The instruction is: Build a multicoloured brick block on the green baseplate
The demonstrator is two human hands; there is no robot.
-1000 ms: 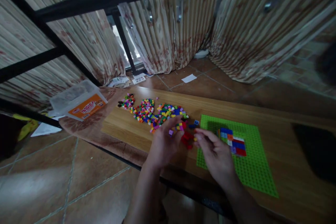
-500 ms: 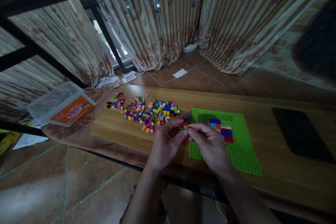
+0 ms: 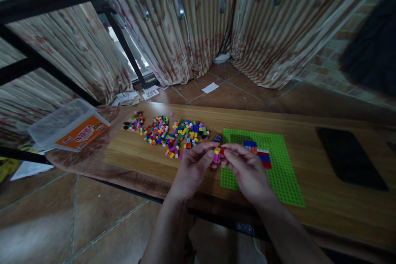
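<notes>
Wooden bench (image 3: 136, 154): loose bricks (image 3: 158, 130), green baseplate (image 3: 283, 181). My feed shows left hand (image 3: 192, 169), fingers clamped on yellow-and-pink bricks (image 3: 217, 156); right hand (image 3: 250, 174), fingers clamped on red brick (image 3: 222, 151).

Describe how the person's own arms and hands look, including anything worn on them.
The left hand and right hand are ungloved, with slender fingers. The left forearm and right forearm are bare down to the picture's lower edge, with no sleeve showing. No watch or bracelet is visible at either wrist; rings are too small to tell.
</notes>
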